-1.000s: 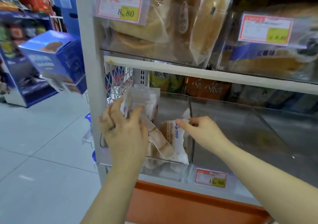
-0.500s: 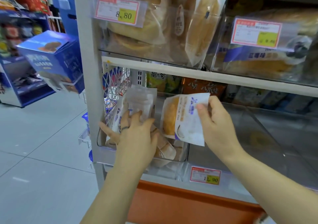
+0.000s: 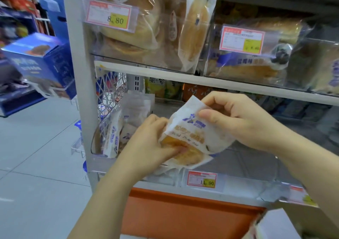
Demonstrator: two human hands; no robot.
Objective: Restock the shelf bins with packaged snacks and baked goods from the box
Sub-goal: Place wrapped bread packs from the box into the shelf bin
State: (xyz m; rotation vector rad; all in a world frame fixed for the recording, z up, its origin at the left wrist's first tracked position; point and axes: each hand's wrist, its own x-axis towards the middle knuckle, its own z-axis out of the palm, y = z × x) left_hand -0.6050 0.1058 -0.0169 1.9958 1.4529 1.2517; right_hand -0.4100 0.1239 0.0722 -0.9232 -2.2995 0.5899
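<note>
A white-wrapped bread packet with blue print is held in front of the lower shelf by both hands. My right hand pinches its upper edge between thumb and curled fingers. My left hand grips its lower left side, fingers over the golden bun. Behind them a clear bin on the lower shelf holds several similar packets standing upright. The corner of a cardboard box shows at the bottom right.
The upper shelf carries clear bins of large bagged breads with price tags. A clear bin to the right of the stocked one looks unfilled. An orange panel runs below. Blue boxes hang on a rack left, above tiled floor.
My right hand lifted a bread packet out of the bin and brought it forward. My left hand left the standing packets and took hold of that packet's lower side.
</note>
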